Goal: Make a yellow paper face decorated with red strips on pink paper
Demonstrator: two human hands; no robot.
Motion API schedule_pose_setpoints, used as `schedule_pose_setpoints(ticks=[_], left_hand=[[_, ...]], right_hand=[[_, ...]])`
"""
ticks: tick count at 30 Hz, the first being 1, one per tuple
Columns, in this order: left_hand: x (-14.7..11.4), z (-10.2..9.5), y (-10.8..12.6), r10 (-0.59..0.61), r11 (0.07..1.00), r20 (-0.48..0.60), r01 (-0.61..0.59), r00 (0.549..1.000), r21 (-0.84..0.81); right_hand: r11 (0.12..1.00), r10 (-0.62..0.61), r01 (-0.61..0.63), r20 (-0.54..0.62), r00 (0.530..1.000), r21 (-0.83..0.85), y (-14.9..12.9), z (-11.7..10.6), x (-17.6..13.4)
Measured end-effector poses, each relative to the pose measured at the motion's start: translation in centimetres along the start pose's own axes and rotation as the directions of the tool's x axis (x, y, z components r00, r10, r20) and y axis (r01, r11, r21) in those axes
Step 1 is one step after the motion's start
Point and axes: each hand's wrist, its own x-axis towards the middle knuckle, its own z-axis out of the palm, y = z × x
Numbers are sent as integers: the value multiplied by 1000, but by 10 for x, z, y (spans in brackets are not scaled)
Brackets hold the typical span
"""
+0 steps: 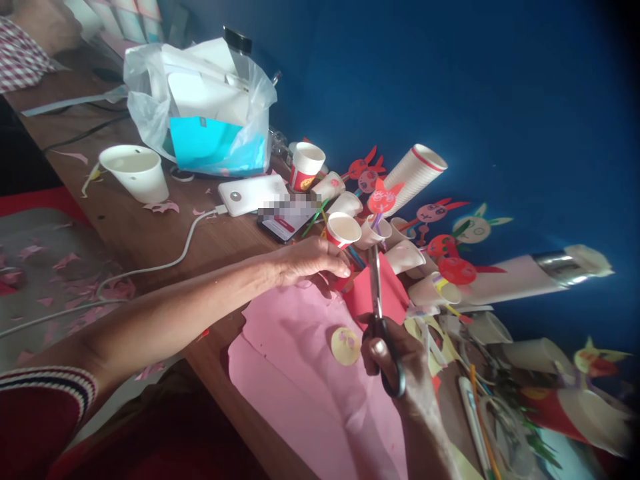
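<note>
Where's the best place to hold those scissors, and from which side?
Probably by the black looped handle, coming from the near side, as the right hand does. The scissors point their metal blades away from the person, towards a paper cup, so the handle end lies nearest and the grip stays off the cutting edges.

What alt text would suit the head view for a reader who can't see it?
A right hand grips scissors over red paper and a pink sheet, while the left hand is right by a red-and-white cup. A round yellow piece lies on the pink sheet; more cups and long-eared face cutouts crowd near a blue wall.
</note>
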Motion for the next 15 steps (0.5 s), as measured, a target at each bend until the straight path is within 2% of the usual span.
schedule_pose_setpoints(ticks=[4,7,10,12,15], left_hand=[[3,-2,-3,23,996,-67,-17,997,89],[7,-2,-5,66,989,-159,-44,985,138],[10,-1,-6,110,982,-248,-66,963,178],[12,-1,-8,118,977,-287,-59,951,206],[14,0,-11,128,961,-309,-42,942,272]], right_hand=[[999,-22,23,14,1000,-34,3,-13,3],[990,69,-83,-112,991,-118,1,-18,-4],[961,141,-198,-276,951,-192,8,-27,-20],[945,124,-221,-362,924,-240,21,-36,-34],[887,22,-212,-422,906,-410,46,-50,-54]])
